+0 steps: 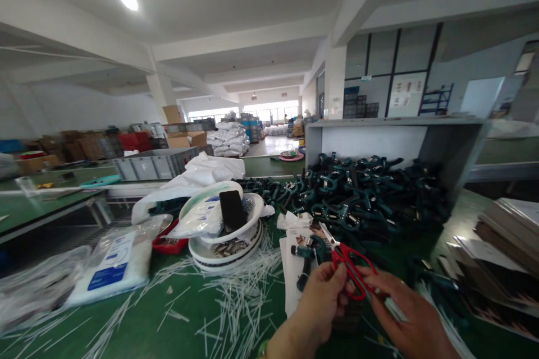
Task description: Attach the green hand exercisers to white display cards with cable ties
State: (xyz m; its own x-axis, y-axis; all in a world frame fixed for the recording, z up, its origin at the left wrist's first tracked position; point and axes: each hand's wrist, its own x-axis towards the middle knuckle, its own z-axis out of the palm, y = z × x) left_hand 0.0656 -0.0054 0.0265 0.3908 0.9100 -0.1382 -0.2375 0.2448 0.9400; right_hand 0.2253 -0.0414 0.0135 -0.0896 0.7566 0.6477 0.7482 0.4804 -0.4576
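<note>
A pair of red-handled scissors [352, 270] is held up between my hands, with the blades pointing up and to the left. My left hand [323, 296] is closed around the near side of the red handles, thumb on top. On the other side, my right hand [406, 314] grips the right-hand loop, and its lower fingers are partly hidden. White strips like cable ties [396, 309] show by the right palm; whether they are held, I cannot tell. Behind my left hand, a dark green spring clamp [311, 255] lies on a stack of printed cards [290, 286].
A grey crate on its side [458, 162] spills many dark green clamps [353, 190]. Left of the cards are white basins [227, 262] with a black phone [232, 210], scattered white ties [240, 308] and a plastic bag [120, 263]. Stacked cards [501, 258] stand right.
</note>
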